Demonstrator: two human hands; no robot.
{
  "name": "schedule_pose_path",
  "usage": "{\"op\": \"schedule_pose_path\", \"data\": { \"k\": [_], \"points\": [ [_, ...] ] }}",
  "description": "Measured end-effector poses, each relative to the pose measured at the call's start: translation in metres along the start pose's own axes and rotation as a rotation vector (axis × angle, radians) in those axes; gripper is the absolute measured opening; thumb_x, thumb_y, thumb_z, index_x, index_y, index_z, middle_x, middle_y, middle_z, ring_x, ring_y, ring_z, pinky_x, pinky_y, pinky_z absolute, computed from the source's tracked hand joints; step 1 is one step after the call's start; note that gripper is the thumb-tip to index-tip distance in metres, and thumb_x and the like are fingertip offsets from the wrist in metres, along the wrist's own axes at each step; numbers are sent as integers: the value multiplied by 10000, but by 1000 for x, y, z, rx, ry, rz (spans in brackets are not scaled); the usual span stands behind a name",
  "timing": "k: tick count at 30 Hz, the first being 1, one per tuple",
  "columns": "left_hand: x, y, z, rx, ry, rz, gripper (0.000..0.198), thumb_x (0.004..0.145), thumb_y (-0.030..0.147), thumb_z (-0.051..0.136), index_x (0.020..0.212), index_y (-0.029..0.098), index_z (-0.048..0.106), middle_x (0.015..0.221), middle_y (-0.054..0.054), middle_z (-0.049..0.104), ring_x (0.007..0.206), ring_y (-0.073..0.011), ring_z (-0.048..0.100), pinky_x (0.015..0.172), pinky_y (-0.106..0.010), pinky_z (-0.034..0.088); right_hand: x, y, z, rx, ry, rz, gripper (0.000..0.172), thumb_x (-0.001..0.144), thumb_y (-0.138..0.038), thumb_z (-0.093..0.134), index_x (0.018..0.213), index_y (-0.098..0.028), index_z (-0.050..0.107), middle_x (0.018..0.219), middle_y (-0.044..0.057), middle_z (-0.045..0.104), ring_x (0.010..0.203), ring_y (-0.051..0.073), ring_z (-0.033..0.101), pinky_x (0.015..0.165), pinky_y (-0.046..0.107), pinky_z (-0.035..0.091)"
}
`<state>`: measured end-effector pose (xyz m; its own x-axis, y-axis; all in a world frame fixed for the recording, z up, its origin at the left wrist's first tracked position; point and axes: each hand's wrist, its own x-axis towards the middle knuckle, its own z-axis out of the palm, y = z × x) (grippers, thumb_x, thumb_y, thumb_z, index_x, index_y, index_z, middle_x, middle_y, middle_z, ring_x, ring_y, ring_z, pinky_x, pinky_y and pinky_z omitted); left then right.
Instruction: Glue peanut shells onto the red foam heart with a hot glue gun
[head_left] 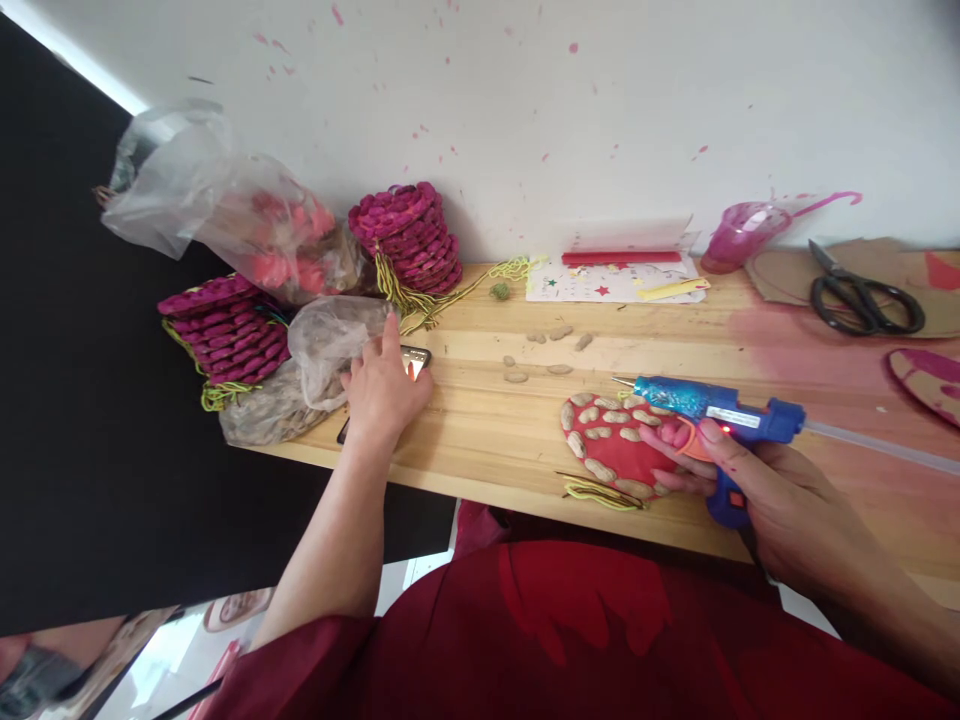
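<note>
My right hand point(757, 480) grips a blue hot glue gun point(742, 415), its nozzle pointing left and a glue stick trailing from its back. Below the nozzle lies a red oval piece point(634, 457) with several peanuts point(598, 470) on it; my fingers hide its right side. My left hand point(386, 385) reaches over a phone point(415, 358) with fingers stretched out, holding nothing that I can see. Its fingertips are close to a clear plastic bag point(330, 335) of peanuts. Loose peanuts point(561, 332) lie mid-table, and yellow-green strands point(604, 493) rest near the front edge.
Two woven magenta baskets point(409, 235) stand at the left beside a larger plastic bag point(277, 225) with red contents. Along the wall are printed paper point(581, 285), a pink-stained cup point(739, 235) and black scissors point(862, 300) on cardboard. The table's front edge point(487, 495) is close to my body.
</note>
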<state>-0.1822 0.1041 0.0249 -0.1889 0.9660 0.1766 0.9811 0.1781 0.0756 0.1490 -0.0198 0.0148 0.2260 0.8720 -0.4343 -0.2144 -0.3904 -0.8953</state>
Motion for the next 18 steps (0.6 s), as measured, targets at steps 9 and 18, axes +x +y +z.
{"op": "schedule_pose_path", "data": {
  "k": [9, 18],
  "points": [
    [-2, 0, 1, -2, -14, -16, 838, 863, 385, 584, 1608, 212, 241, 1409, -230, 554, 1221, -462, 576, 987, -656, 442, 1, -1, 1, -16, 2, 22, 337, 827, -482, 776, 1110, -298, 776, 1273, 52, 755, 1218, 306, 679, 881, 338, 644],
    [-3, 0, 1, -47, -16, -32, 845, 844, 344, 600, 1603, 208, 255, 1423, -218, 544, 1276, -439, 548, 1023, -637, 426, 4, 1, 0, -20, 4, 18, 348, 843, -485, 755, 1114, -268, 780, 1276, 82, 751, 1205, 322, 685, 900, 360, 637]
  ]
}}
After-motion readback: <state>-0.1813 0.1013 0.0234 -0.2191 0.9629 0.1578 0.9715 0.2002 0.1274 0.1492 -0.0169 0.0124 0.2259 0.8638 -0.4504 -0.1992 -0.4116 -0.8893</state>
